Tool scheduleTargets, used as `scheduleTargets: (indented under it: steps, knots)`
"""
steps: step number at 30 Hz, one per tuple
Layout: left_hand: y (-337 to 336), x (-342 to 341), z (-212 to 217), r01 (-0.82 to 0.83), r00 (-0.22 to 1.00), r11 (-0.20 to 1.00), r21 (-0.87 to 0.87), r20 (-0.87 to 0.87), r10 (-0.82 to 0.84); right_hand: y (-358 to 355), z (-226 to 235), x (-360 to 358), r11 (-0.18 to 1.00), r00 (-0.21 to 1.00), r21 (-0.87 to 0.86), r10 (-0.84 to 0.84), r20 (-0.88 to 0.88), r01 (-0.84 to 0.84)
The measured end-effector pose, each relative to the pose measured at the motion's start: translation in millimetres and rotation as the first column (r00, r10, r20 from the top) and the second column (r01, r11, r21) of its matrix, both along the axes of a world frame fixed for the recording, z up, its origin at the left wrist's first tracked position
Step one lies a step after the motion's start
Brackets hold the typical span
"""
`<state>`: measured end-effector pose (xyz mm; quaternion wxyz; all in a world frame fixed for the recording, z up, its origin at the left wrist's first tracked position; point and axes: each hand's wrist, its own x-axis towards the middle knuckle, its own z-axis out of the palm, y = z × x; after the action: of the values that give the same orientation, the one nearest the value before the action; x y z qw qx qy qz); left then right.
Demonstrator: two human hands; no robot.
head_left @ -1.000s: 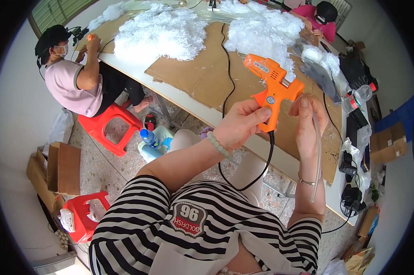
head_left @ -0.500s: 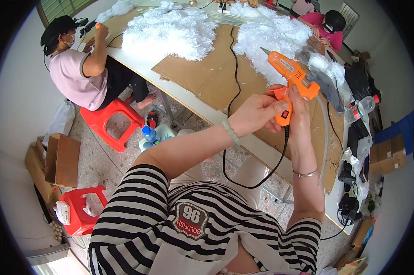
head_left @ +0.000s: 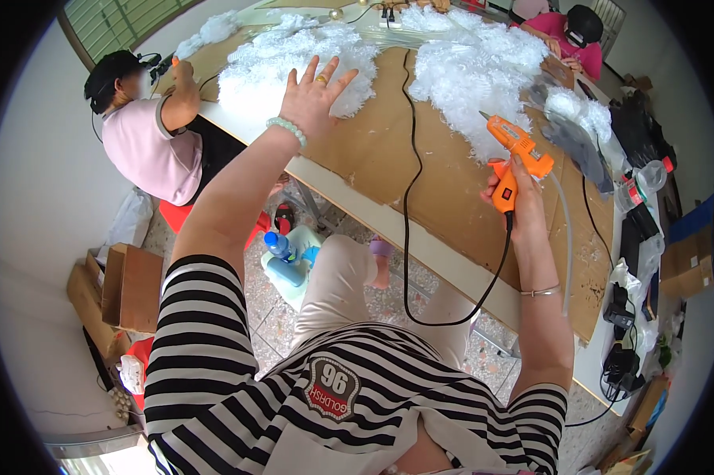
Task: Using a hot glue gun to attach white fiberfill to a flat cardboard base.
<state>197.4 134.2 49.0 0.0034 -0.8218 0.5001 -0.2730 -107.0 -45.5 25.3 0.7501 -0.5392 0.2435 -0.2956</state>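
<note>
My right hand (head_left: 524, 194) is wrapped round the handle of an orange glue gun (head_left: 518, 150), its nozzle pointing up and to the left. A clear glue stick (head_left: 564, 229) trails from the back of the gun, and a black cord (head_left: 407, 229) hangs from the handle in a loop. Fingers spread and holding nothing, my left hand (head_left: 313, 99) reaches over the near edge of a white fluffy heap (head_left: 293, 59). From this view I cannot tell whether it touches the fluff. A second white fluffy heap (head_left: 471, 79) lies beyond the glue gun.
Brown cardboard (head_left: 369, 154) covers much of the table. A person in a pink top (head_left: 155, 150) sits at the left, another person (head_left: 578, 47) at the far right. Bottles (head_left: 649, 178) and black adapters (head_left: 619, 364) line the right side. A blue-capped bottle (head_left: 278, 245) stands below the table edge.
My left hand has let go of the glue gun and moved up and left toward the white heap, its fingers spreading. My right hand keeps the gun, now slightly lower and farther right.
</note>
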Motion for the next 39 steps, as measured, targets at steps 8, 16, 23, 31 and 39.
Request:
scheduleTargets:
  steps: [8,16,23,31,39]
  knots:
    - [-28,23,-7,-0.180,0.982,0.949,0.258,0.108,0.157,1,-11,-2,1.000,0.998,0.020,0.009,-0.059,-0.008]
    - [-39,39,-14,-0.068,0.993,0.945,0.320,0.112,0.034,2,-13,0,1.000,0.997,0.014,0.003,-0.079,-0.002]
    - [-43,48,-2,0.040,0.970,0.828,0.559,0.176,-0.165,1,-14,2,1.000,0.996,-0.007,0.009,-0.090,-0.010]
    - [-47,65,-31,0.060,0.966,0.988,0.141,0.241,-0.093,3,-14,2,0.999,0.994,-0.040,0.013,-0.111,-0.017]
    - [-48,68,-25,-0.027,0.959,0.959,0.282,0.279,-0.055,2,-16,2,0.999,0.993,-0.034,0.032,-0.115,-0.036]
